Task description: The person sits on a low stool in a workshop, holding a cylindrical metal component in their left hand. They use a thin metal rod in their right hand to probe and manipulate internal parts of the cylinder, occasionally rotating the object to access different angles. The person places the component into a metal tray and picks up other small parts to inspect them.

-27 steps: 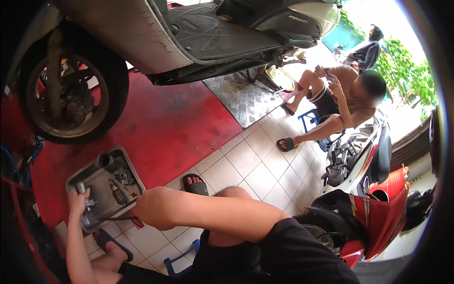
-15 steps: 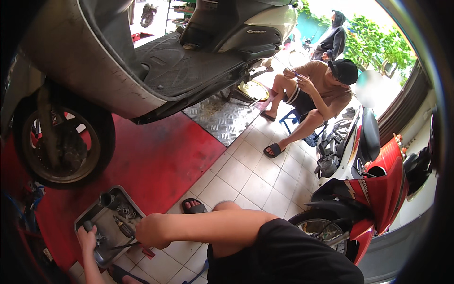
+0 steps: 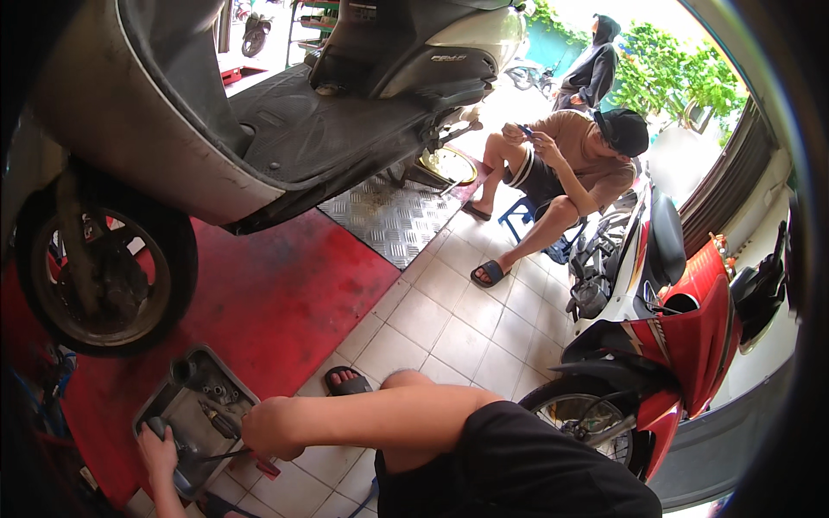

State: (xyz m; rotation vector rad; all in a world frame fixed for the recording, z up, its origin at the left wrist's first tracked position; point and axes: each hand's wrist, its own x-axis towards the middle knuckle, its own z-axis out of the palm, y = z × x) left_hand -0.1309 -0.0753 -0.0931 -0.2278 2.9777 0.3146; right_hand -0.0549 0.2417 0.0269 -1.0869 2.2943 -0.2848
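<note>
A shallow grey metal tray (image 3: 245, 388) lies at the lower left, partly over the red platform. Inside its left side, my left hand (image 3: 159, 453) is closed around a dark rounded part (image 3: 156, 426). My right hand (image 3: 269, 427), a fist at the tray's right edge, seems to grip a thin dark rod (image 3: 226, 455) that reaches into the tray. Its fingers face away, so the grip is partly hidden. Also in the tray are a dark hollow cylinder (image 3: 182, 371), several small metal parts (image 3: 226, 394) and a black-and-yellow piece (image 3: 223, 421).
A grey scooter (image 3: 285, 129) stands on the red platform (image 3: 285, 276), its front wheel (image 3: 104, 268) left of the tray. A red motorcycle (image 3: 691, 354) is at right. Another person (image 3: 574, 164) sits on a low blue stool (image 3: 518, 220); someone in black (image 3: 591, 73) stands behind.
The view has shifted slightly, moving most of the scene left. My left hand has dipped a little with the dark part, which is turned differently. My right fist stays by the tray edge.
</note>
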